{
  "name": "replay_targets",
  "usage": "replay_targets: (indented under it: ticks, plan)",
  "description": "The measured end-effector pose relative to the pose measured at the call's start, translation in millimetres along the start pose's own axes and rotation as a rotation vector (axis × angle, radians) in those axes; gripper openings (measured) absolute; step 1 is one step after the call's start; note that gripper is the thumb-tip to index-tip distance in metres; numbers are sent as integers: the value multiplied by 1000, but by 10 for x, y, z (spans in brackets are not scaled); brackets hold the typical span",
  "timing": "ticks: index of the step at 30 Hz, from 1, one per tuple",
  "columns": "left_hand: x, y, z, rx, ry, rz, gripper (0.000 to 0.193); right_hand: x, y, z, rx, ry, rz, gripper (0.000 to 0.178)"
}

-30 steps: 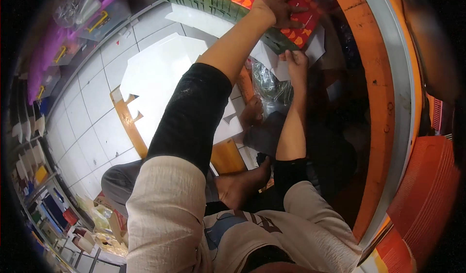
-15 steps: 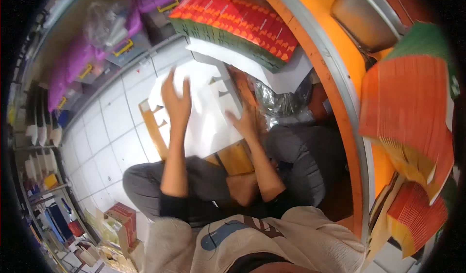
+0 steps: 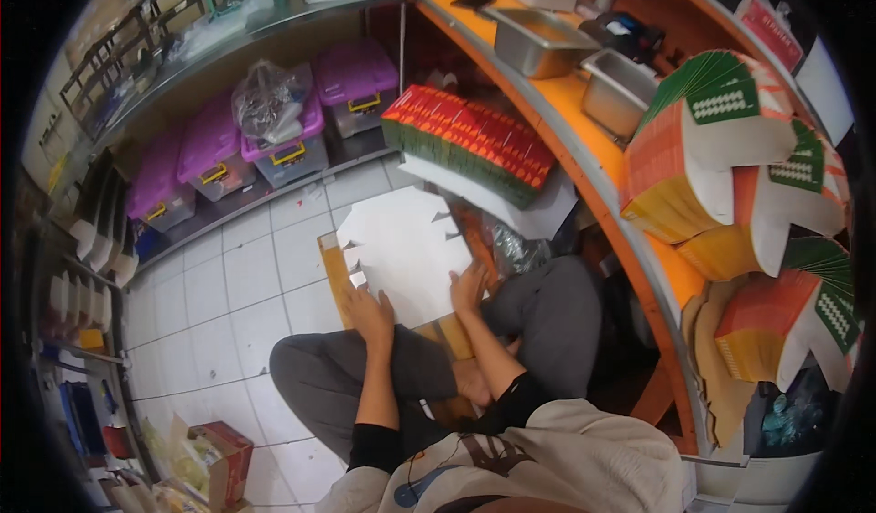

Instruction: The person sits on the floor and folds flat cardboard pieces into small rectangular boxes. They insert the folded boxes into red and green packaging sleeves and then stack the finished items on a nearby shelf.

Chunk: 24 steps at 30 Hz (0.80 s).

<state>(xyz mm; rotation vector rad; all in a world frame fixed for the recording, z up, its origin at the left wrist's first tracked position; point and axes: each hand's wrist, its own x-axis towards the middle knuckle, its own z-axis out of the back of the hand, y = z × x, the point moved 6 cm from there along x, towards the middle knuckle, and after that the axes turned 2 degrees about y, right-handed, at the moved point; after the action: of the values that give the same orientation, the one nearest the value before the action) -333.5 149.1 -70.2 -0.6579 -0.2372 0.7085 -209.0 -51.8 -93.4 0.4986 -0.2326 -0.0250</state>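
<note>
A white cardboard box blank (image 3: 406, 253) with slits cut along its sides lies flat before my crossed legs. My left hand (image 3: 368, 314) is at its near left edge, the thumb over the white face and the fingers along the side. At the near right edge my right hand (image 3: 467, 290) grips it, fingers on the outer side. Beneath the blank a brown board (image 3: 334, 267) shows along the left and near the legs.
Beyond the blank, a stack of red-and-green folded boxes (image 3: 470, 139) lies on a white sheet. Purple-lidded bins (image 3: 278, 148) line a low shelf. On the right, an orange counter (image 3: 547, 82) carries metal pans (image 3: 538, 43) and more box stacks (image 3: 689, 171).
Both hands have come down from above the blank to its near side edges. The head view has shifted, so more shelf and counter show.
</note>
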Motion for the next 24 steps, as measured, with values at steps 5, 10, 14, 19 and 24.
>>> replay_targets:
  ticks: [5,10,14,19,24]
  plan:
    - [-67,-198,-222,-59,75,-455,64,-7,242,219,-18,-44,17,51]
    - [-209,-316,-427,-16,198,-501,78,-12,171,-17,197,53,-13,32]
    - [-249,-293,-638,311,384,-461,77,-248,352,-240,310,120,346,28]
    - [-147,-157,-713,130,376,-415,67,-268,400,-196,307,160,367,28]
    - [84,-327,-99,-428,-178,-406,41,-279,1056,714,582,-41,629,24]
